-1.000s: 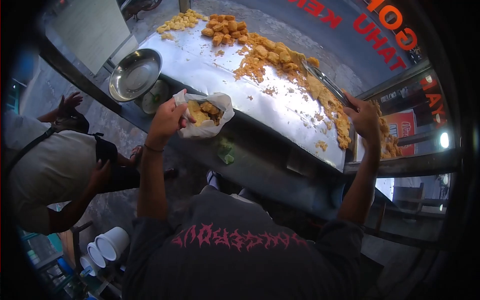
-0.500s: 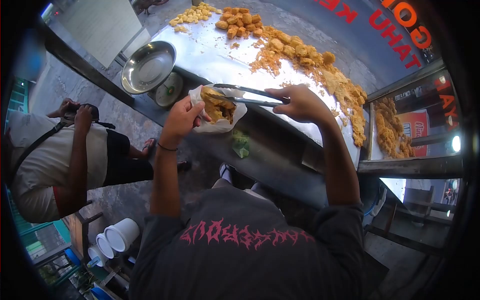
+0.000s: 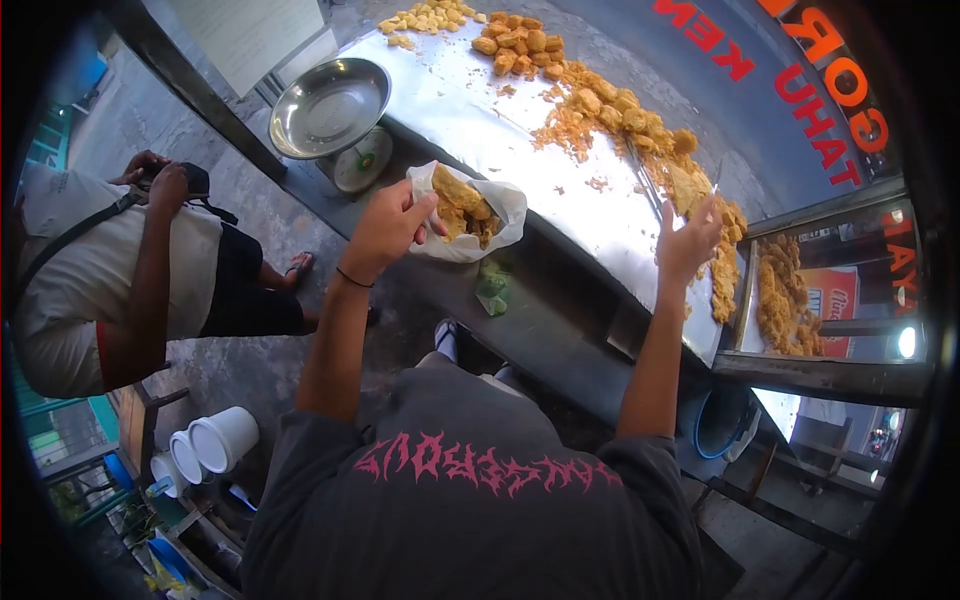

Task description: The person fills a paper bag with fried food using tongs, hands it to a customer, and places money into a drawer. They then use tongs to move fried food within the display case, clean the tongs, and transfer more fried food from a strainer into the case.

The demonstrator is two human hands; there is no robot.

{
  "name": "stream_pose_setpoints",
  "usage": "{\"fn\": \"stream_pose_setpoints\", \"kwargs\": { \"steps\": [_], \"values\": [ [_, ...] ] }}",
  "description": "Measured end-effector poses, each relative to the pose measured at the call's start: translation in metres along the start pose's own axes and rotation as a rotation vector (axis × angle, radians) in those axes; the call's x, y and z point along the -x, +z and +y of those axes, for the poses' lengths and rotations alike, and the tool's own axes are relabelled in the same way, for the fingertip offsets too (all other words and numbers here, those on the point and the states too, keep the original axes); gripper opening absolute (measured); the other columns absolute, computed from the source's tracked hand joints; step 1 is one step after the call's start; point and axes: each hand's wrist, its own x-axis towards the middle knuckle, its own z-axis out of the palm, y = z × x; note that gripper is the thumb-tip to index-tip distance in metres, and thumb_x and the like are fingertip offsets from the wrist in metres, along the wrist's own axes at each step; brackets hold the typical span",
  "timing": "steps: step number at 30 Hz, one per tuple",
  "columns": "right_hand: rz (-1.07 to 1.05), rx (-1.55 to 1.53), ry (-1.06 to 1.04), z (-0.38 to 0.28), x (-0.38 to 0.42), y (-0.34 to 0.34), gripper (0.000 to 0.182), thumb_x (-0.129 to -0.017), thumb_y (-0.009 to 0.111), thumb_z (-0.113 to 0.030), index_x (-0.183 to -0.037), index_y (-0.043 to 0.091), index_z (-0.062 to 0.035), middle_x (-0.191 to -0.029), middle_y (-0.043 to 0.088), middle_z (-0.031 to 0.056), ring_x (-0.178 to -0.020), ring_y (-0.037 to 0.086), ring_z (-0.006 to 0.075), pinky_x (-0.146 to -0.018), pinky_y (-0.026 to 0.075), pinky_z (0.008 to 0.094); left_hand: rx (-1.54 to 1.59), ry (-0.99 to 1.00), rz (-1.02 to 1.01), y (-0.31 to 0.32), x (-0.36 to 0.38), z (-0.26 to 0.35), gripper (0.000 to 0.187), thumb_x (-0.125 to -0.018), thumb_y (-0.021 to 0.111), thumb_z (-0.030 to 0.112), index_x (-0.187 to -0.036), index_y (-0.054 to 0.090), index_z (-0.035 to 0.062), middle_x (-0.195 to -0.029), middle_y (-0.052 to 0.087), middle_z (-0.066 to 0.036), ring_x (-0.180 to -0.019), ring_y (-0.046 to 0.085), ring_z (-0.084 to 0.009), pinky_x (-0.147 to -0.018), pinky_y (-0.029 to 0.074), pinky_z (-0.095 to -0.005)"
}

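Note:
My left hand (image 3: 388, 228) grips the near side of a white paper bag (image 3: 508, 205), its thumb over the rim. Golden-brown fried pieces (image 3: 462, 208) fill the mouth of the bag. Out to the right, my right hand (image 3: 688, 242) has metal tongs (image 3: 646, 182), thumb and fingers spread along the tongs' parted arms. The tongs reach over the flat fried fritters (image 3: 690, 188) along the far edge of the metal counter (image 3: 480, 130).
A metal bowl (image 3: 330, 108) sits on a scale (image 3: 362, 160) left of the bag. Fried cubes (image 3: 517, 45) are heaped at the back. A glass case (image 3: 790, 300) stands right. At left, another person (image 3: 130, 260) holds a dark bag. White buckets (image 3: 224, 438) stand behind.
My right hand has swung right with the tongs, from the bag's mouth to the fritters. The bag stays in my left hand, more upright and a little farther right in view.

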Motion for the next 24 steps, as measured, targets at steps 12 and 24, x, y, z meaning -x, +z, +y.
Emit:
{"fn": "stream_pose_setpoints", "kwargs": {
  "steps": [12, 24],
  "values": [
    [-1.024, -1.791, 0.394, -0.194, 0.038, -0.086, 0.079, -0.096, 0.066, -0.001, -0.162, 0.024, -0.0026, -0.096, 0.072, 0.0132, -0.09, 0.068, 0.0146, -0.083, 0.053, 0.0291, 0.147, -0.052, -0.15, 0.002, 0.018, -0.002, 0.048, -0.11, 0.051, 0.043, -0.135, 0.056, 0.0023, -0.093, 0.074, -0.006, -0.066, 0.061, -0.0046, -0.059, 0.047, -0.019],
    [-0.85, -1.311, 0.075, -0.233, 0.06, -0.081, 0.071, -0.09, 0.06, 0.0, -0.158, 0.037, -0.0065, -0.078, 0.065, 0.009, -0.071, 0.063, 0.0151, -0.064, 0.049, 0.0325, 0.363, -0.101, -0.379, 0.017, 0.026, 0.0, 0.066, -0.11, 0.049, 0.042, -0.162, 0.03, 0.0057, -0.135, 0.062, -0.01, -0.091, 0.072, -0.0157, -0.08, 0.06, -0.0293]
  ]
}}
